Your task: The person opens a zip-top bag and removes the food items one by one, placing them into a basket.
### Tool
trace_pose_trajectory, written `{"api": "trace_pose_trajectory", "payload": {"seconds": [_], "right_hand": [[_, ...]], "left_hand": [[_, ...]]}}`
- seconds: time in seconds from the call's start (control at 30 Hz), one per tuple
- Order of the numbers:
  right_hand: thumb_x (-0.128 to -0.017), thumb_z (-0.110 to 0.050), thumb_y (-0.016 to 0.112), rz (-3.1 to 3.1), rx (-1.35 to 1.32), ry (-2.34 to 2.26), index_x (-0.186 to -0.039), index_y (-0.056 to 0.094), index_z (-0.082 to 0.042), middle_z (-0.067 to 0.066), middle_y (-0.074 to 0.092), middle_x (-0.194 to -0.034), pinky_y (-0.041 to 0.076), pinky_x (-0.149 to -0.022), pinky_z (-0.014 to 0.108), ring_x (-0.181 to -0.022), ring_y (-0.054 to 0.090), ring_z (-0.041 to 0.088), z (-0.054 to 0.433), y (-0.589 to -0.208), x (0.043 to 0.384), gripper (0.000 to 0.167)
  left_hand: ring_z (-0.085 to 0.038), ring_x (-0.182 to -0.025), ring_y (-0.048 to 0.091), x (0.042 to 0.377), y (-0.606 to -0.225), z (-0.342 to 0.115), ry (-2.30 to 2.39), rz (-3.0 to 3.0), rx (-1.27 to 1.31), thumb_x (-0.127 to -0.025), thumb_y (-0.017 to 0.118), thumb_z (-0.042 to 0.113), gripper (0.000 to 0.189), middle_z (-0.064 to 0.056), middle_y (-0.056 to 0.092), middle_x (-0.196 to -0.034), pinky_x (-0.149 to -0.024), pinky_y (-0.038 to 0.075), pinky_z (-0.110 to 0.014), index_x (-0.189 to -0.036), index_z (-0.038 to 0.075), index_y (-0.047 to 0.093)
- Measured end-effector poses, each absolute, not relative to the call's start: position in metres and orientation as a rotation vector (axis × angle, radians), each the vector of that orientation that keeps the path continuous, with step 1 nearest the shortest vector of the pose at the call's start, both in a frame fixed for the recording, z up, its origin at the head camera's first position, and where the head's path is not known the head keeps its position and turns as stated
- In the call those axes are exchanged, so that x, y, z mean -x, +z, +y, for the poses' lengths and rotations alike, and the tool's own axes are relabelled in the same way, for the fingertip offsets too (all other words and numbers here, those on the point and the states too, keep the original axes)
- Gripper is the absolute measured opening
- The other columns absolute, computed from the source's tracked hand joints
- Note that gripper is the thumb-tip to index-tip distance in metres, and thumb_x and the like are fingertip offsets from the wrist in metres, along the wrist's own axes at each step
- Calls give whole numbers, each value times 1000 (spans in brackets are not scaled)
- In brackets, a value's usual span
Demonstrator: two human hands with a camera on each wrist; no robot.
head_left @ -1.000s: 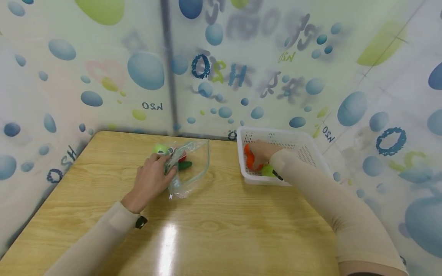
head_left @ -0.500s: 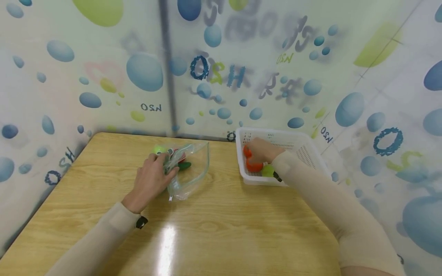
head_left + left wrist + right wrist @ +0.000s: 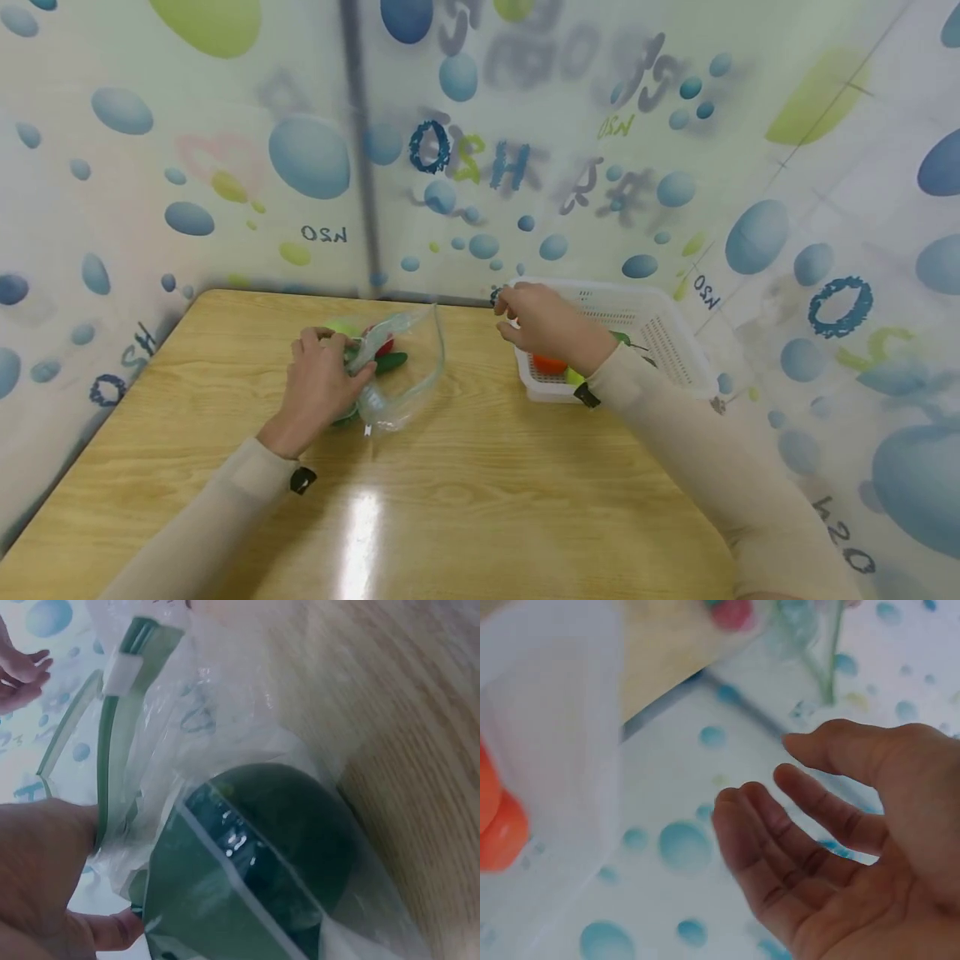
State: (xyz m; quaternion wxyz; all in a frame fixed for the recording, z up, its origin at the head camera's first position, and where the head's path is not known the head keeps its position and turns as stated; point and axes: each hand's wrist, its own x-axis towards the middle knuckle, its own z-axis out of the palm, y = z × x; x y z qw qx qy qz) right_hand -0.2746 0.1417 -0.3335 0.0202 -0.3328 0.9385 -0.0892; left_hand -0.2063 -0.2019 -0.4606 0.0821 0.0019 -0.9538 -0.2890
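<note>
My left hand (image 3: 315, 383) holds the mouth of a clear zip bag (image 3: 384, 408), its fingers bent at the green zip edge (image 3: 109, 757). Inside the bag are a light green round thing (image 3: 342, 327), a red one (image 3: 384, 343) and a dark green, cucumber-like one (image 3: 392, 362). The left wrist view shows a large, dark green rounded shape (image 3: 292, 825) through the film. My right hand (image 3: 551, 325) hovers over the left rim of a white basket (image 3: 528, 387). In the right wrist view its fingers are loosely bent, with nothing between them.
Orange-red round pieces (image 3: 547, 365), a yellow-green one (image 3: 574, 377) and a green one (image 3: 621, 337) lie in the basket, partly hidden by the right arm. The wooden table (image 3: 450, 483) runs back to a patterned wall (image 3: 465, 208).
My right hand has risen out of the basket and moved left to its rim, nothing in it. The left hand keeps its hold on the bag, shifting slightly left in view.
</note>
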Motion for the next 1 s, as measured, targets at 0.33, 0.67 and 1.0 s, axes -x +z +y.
{"api": "trace_pose_trajectory", "payload": {"seconds": [0.33,0.67,1.0], "right_hand": [[-115,-15,75,2688,1481,-508,-137,77,-2,15,78,-133,68,-99,35,-112,81,29,92,-362,243,26],[-116,-17,74,2648,1423,-335,-154,70,0,21,75,-152,64,-118,44,-130,79,32,55,-400,256,42],[-116,-16,72,2733,1367,-243,-162,63,-2,16,74,-154,65,-115,41,-135,75,28,39,-427,272,48]], "left_hand": [[-85,-153,36,212,-462,-211,-986,-2950,72,-112,75,32,54,-54,15,-181,-113,49,-89,-143,-10,63],[-73,-144,58,214,-458,-211,-997,-2994,131,-111,74,31,56,-55,15,-180,-103,61,-71,-142,-13,58],[-31,-88,68,216,-461,-213,-1053,-3062,152,-112,72,31,56,-30,71,-120,-72,58,-42,-141,-12,52]]}}
